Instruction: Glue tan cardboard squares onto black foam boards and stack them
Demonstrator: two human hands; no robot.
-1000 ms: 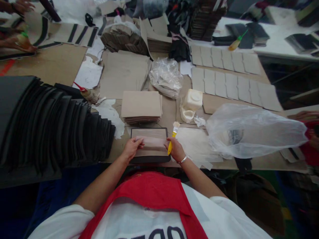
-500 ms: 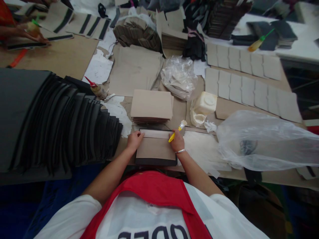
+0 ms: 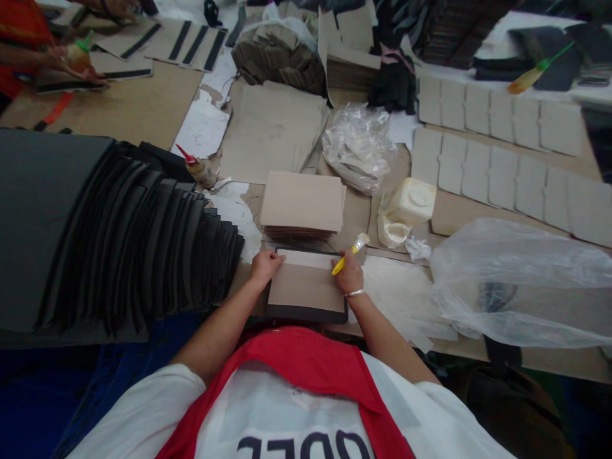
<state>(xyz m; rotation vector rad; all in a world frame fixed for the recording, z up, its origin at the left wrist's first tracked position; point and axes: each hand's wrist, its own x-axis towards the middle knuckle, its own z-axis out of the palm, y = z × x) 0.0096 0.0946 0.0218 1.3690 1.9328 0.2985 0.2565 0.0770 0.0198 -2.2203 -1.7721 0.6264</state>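
Observation:
A brown cardboard panel lies on a black sheet at the table's near edge. My left hand presses with curled fingers on the panel's upper left corner. My right hand rests on the panel's right edge and is closed around a yellow-handled brush, bristles pointing up and right. A stack of brown cardboard panels sits just beyond.
A fanned pile of black sheets fills the left. A red-tipped glue bottle, a white glue container, crumpled clear plastic bags and rows of grey boards surround the work spot. Another person's hands work at far left.
The cardboard panel went from being lifted in both hands to lying flat on the black sheet. Both hands moved up to its top corners. The view shifted slightly right.

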